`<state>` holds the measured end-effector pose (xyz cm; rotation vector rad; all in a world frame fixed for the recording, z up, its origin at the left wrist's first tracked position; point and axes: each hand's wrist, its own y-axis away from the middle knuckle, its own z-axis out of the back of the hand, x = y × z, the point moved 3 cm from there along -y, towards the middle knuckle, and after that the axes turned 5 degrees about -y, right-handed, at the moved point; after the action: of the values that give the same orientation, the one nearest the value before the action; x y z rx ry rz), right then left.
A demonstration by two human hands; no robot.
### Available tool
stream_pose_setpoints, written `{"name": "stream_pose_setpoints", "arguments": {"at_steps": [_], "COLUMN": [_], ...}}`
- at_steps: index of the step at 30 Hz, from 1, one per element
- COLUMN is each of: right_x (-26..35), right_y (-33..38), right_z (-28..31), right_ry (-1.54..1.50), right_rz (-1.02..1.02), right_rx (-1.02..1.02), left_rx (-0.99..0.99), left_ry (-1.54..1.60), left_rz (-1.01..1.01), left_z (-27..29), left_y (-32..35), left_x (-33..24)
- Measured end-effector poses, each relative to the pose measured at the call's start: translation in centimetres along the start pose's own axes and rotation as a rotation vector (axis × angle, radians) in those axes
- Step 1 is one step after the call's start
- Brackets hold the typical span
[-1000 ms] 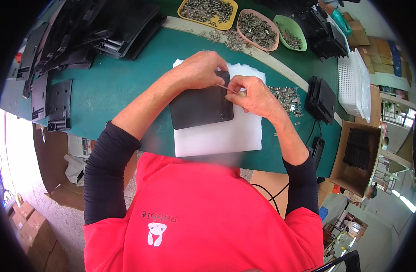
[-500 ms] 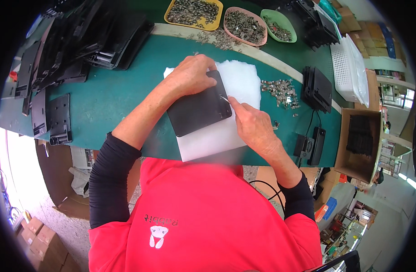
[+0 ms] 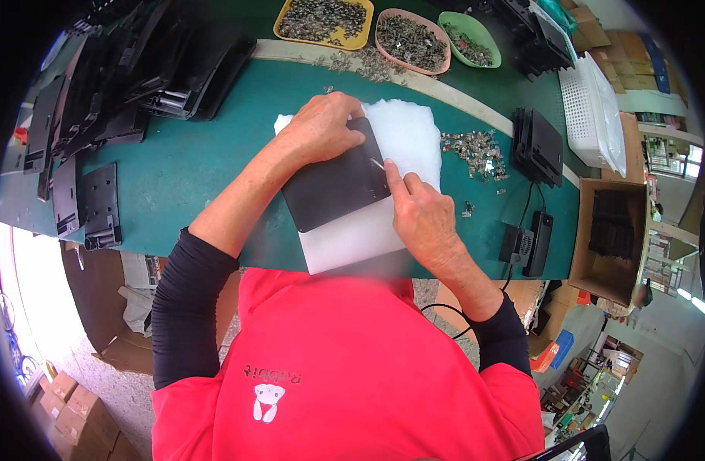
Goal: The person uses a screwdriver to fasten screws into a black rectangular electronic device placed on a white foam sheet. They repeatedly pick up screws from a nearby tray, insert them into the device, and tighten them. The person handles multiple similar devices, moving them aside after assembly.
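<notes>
A flat black plastic panel [image 3: 329, 188] with rounded corners lies tilted on a white foam sheet [image 3: 414, 131] in front of me. My left hand [image 3: 321, 131] is closed on the panel's far edge, thumb on top and the other fingers partly hidden behind it. Pinched in my right hand [image 3: 425, 219] is a thin silvery metal tool [image 3: 378, 164], its tip touching the panel near the right edge, beside a small slot. Most of the tool is covered by my fingers, so its kind does not show.
Small metal clips [image 3: 477, 154] lie loose right of the foam. At the back stand yellow [image 3: 278, 29], pink [image 3: 378, 46] and green [image 3: 497, 48] trays of small metal parts. Black panels [image 3: 537, 146] are stacked at right, more [image 3: 102, 200] at left. A corded black device [image 3: 538, 244] sits near the right edge.
My right hand has swung slightly left and toward me, its index finger still by the panel's right edge. The left hand and the panel have hardly moved.
</notes>
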<state>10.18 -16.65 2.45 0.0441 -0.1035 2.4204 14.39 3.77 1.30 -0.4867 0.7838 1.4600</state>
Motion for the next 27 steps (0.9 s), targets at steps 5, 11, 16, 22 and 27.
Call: {"name": "stream_pose_setpoints", "arguments": {"at_steps": [5,11,16,22,27], "right_x": [2.2,3.1,2.9,2.4,-0.8], "right_y": [-0.7,-2.0,-3.2,-3.8,-2.5], "right_z": [0.7,2.1,3.5,4.3,3.0], "right_ry": [0.181,0.203,0.153,0.041,-0.214], "right_rz": [-0.047,0.006,0.117,0.191,-0.057], "right_rx": [0.122,0.199,0.234,0.159,0.165], "left_rx": [-0.008,-0.026,-0.041,-0.095,-0.136], "left_ry": [0.024,0.005,-0.06,-0.13,0.041], "left_rz": [0.006,-0.002,-0.017,-0.115,-0.035], "left_z": [-0.3,-0.9,-0.6,-0.9,-0.3], "left_y": [-0.2,-0.2,-0.5,-1.1,0.8], "left_x": [0.3,0.5,-0.2,1.1,0.4]}}
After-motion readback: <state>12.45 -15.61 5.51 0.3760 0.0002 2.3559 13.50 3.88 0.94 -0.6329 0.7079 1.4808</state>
